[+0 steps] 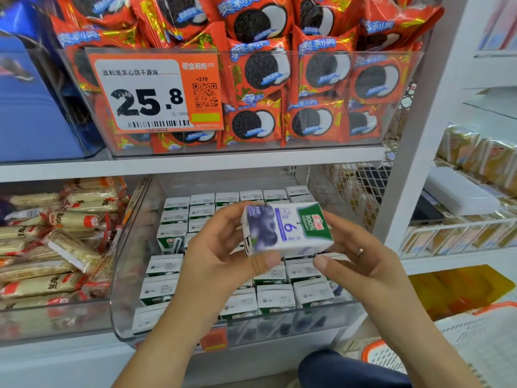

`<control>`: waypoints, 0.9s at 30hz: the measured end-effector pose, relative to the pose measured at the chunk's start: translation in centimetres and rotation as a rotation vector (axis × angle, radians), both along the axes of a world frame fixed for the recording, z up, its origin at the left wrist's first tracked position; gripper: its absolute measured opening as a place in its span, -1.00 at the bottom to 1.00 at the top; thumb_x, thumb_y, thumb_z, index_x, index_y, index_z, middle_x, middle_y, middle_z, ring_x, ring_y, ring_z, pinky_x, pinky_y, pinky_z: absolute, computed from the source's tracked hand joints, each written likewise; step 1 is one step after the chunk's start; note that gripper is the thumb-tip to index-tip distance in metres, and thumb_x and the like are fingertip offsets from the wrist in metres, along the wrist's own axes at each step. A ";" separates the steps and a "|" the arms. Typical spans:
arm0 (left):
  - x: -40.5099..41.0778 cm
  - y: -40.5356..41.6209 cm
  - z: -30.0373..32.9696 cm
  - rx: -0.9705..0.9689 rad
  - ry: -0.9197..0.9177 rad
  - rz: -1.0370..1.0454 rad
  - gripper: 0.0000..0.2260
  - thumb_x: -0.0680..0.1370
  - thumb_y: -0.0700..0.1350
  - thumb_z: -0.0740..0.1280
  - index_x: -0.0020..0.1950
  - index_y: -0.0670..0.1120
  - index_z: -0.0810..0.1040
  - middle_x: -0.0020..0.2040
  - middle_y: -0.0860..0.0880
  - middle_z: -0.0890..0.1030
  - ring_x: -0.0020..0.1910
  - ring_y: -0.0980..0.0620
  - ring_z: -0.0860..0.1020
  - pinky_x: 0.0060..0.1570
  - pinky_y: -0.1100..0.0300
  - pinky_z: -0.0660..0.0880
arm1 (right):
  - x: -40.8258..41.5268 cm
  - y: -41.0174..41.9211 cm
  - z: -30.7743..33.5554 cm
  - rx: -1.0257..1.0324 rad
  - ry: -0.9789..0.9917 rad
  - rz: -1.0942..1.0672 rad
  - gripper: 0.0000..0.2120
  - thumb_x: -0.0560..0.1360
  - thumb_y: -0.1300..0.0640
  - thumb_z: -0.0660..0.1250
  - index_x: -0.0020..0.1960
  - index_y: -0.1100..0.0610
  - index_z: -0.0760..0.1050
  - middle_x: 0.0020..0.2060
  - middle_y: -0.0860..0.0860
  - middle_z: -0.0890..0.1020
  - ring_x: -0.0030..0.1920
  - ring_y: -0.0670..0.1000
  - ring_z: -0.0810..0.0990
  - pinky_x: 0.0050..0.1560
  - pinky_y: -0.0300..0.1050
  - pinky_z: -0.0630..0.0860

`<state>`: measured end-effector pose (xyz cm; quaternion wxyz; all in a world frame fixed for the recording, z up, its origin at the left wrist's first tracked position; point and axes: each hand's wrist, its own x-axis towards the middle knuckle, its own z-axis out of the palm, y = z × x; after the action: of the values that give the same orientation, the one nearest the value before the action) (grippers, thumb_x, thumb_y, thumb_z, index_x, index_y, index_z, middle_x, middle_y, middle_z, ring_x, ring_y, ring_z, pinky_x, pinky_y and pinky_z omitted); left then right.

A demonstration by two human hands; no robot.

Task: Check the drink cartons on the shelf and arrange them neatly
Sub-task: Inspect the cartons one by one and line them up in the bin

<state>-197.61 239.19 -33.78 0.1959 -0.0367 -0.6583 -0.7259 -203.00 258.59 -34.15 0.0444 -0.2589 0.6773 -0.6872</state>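
Over the lower shelf: a carton lies on its side in the air, held between both hands above the clear bin of cartons.
Carton: white, with blueberries printed at its left end, a blue "6" in the middle and a green panel with "100%" at its right end; the print reads turned sideways.
Left hand: grips the carton's left end, thumb curled up against the lower front edge, fingers wrapped behind the back.
Right hand: grips the carton's right end, thumb tip just under the lower right corner, fingers behind; a ring sits on one finger.
Stock: green-and-white cartons stand upright in rows in the bin, tops facing up; the rows run from the front wall to the back, and those at the left look less even, one carton there showing its front face.
Left bin: wrapped pale snack bars with red marks, piled loosely.
Upper shelf: a clear bin of red cookie packs, with an orange-and-white price tag reading 25.8 on its front.
Right side: a white post, wire shelves beyond it with yellow packets.
Bottom right: a white basket with an orange rim; a dark blue trouser knee beside it.
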 end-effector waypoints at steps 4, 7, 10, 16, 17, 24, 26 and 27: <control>-0.3 0.5 -0.2 0.276 -0.180 0.012 -0.51 0.18 -0.01 0.54 0.05 -0.14 0.61 -0.07 -0.10 0.71 -0.08 0.00 0.68 -0.19 0.26 0.59 | 0.5 -0.9 -0.3 0.233 0.302 -0.177 -0.34 0.34 0.11 0.49 0.32 -0.29 0.33 0.21 -0.36 0.49 0.24 -0.22 0.46 0.13 -0.35 0.46; -0.3 1.2 -0.2 0.243 -0.229 -0.018 -0.54 0.19 0.02 0.59 -0.01 -0.14 0.62 -0.13 -0.12 0.71 -0.14 0.03 0.68 -0.20 0.25 0.60 | 0.7 -0.9 -0.4 0.248 0.532 -0.298 -0.51 0.37 0.03 0.48 0.24 -0.16 0.42 0.24 -0.20 0.50 0.28 -0.13 0.45 0.16 -0.20 0.49; -0.5 1.6 -0.3 0.192 -0.232 -0.069 -0.75 0.32 0.10 0.46 -0.10 0.01 0.71 -0.10 -0.07 0.72 -0.10 0.06 0.67 -0.15 0.24 0.60 | 0.8 -0.3 -0.2 0.223 0.588 -0.361 -0.61 0.36 -0.05 0.40 0.18 -0.13 0.46 0.15 -0.22 0.55 0.19 -0.16 0.51 0.10 -0.24 0.50; -1.4 1.7 -1.7 -0.388 -0.276 -0.068 -0.63 0.43 0.37 0.15 0.17 0.37 0.51 0.19 0.38 0.54 0.23 0.42 0.43 0.19 0.46 0.34 | -0.6 2.3 0.5 0.144 0.463 -0.421 -0.64 0.41 -0.09 0.40 0.18 -0.29 0.46 0.09 -0.35 0.57 0.13 -0.22 0.54 0.06 -0.45 0.43; -1.5 1.8 -2.1 -0.565 -0.299 -0.066 -0.58 0.44 0.38 0.14 0.27 0.37 0.42 0.28 0.41 0.44 0.29 0.43 0.33 0.23 0.44 0.25 | -0.9 3.0 0.6 0.162 0.470 -0.428 -0.65 0.42 -0.10 0.36 0.18 -0.33 0.45 0.09 -0.36 0.56 0.15 -0.23 0.52 0.07 -0.46 0.42; -2.2 3.3 -4.7 -1.258 -0.343 -0.085 -0.46 0.58 0.31 -0.03 0.54 0.23 -0.04 0.58 0.13 -0.10 0.52 0.18 -0.16 0.42 0.20 -0.28 | -1.4 5.5 0.5 0.403 0.454 -0.325 -0.64 0.44 -0.14 0.30 0.23 -0.30 0.44 0.06 -0.30 0.50 0.13 -0.22 0.48 0.00 -0.48 0.38; -2.5 3.3 -5.1 -1.292 -0.346 -0.063 -0.48 0.61 0.27 -0.05 0.55 0.21 -0.06 0.58 0.11 -0.12 0.53 0.15 -0.19 0.39 0.20 -0.33 | -1.2 5.4 0.5 0.464 0.470 -0.306 -0.63 0.43 -0.10 0.27 0.24 -0.25 0.45 0.05 -0.26 0.49 0.11 -0.19 0.47 0.01 -0.47 0.37; -2.6 3.2 -5.3 -1.295 -0.349 -0.062 -0.48 0.62 0.25 -0.04 0.55 0.21 -0.08 0.58 0.11 -0.14 0.53 0.15 -0.20 0.39 0.21 -0.34 | -1.1 5.4 0.6 0.494 0.490 -0.296 -0.63 0.44 -0.06 0.28 0.25 -0.22 0.45 0.05 -0.24 0.48 0.11 -0.18 0.46 0.02 -0.47 0.36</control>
<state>-200.25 242.35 -39.05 0.0040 -0.0478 -0.9816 -0.1850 -204.07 263.96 -33.59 -0.1575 -0.2963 0.8432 -0.4200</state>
